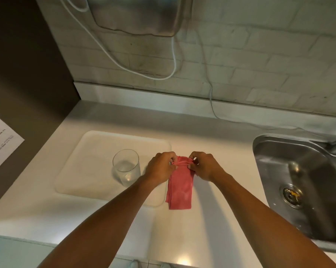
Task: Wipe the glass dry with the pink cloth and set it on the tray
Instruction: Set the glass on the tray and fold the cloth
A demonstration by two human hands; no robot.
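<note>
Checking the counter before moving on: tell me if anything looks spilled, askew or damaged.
Nothing spilled or broken. The glass stands upright on the tray. Both hands hold the folded cloth, which lies at the tray's right edge.

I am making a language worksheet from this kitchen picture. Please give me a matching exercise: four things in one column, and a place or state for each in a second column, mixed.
Things:
1. glass
2. pink cloth
3. sink
4. sheet of paper

Places or states:
a. at the far left edge of the view
b. held by both hands at its top edge
c. upright on the tray
d. set into the counter on the right

Pairs: 1-c, 2-b, 3-d, 4-a
</note>
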